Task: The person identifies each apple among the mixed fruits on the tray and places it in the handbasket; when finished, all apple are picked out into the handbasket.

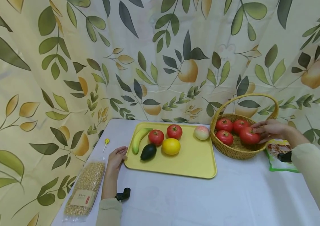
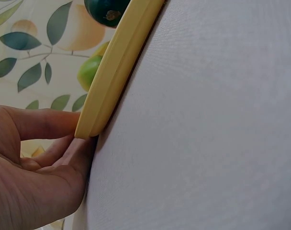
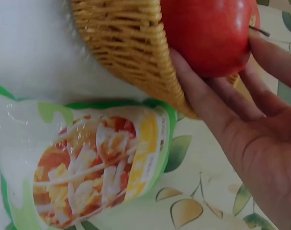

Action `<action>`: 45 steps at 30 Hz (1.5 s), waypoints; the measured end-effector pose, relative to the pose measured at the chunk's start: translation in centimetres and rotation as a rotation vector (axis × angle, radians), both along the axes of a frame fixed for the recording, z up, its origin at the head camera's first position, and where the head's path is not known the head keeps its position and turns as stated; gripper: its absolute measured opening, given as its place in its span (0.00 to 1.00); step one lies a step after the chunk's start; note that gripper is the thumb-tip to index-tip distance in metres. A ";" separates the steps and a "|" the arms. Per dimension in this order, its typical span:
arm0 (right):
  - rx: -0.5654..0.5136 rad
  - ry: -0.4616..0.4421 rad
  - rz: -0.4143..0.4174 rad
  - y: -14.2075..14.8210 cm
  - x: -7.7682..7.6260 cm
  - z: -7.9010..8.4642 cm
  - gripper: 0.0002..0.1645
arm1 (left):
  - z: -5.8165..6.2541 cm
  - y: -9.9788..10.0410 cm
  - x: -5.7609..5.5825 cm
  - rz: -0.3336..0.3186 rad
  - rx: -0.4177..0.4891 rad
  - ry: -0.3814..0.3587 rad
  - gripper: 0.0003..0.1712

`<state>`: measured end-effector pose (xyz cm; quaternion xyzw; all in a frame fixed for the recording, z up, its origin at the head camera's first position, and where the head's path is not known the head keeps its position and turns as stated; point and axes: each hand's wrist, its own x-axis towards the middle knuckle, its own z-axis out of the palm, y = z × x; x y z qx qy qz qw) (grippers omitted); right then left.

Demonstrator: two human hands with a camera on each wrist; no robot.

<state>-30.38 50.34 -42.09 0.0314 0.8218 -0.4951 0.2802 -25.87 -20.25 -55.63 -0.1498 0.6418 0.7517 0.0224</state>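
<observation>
At the near left corner of the yellow tray (image 1: 189, 163), my left hand (image 1: 117, 158) pinches the rim. The left wrist view shows the fingers (image 2: 50, 123) at the tray's edge (image 2: 109, 81). On the tray lie a banana (image 1: 139, 139), an avocado (image 1: 148, 152), a lemon (image 1: 171, 146), two red fruits (image 1: 156, 137) and a peach (image 1: 201, 133). My right hand (image 1: 273, 129) grips a red apple (image 1: 249, 136) at the right side of the wicker basket (image 1: 233, 153). Its stem shows in the right wrist view. Several more red fruits (image 1: 224, 138) sit in the basket.
A bag of yellowish grains or beans (image 1: 87, 179) lies at the table's left edge, with a yellow lollipop (image 1: 106, 142) above it. A green-and-white food packet (image 1: 281, 153) lies right of the basket, under my right wrist. A leaf-patterned curtain (image 1: 160, 62) hangs behind the table.
</observation>
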 end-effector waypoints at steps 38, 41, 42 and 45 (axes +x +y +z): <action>0.445 0.339 0.180 -0.7 -1.4 -1.3 0.22 | -0.2 0.0 -0.1 0.009 0.005 0.018 0.39; 0.445 0.353 0.151 -0.8 -1.4 -1.3 0.23 | -0.2 0.1 0.0 0.009 0.003 0.013 0.39; 0.449 0.361 0.141 -0.9 -1.5 -1.2 0.24 | -0.1 0.1 0.0 0.009 -0.001 0.012 0.39; 0.448 0.386 0.102 -1.1 -1.5 -1.0 0.25 | 0.0 0.1 0.0 0.014 -0.003 0.009 0.39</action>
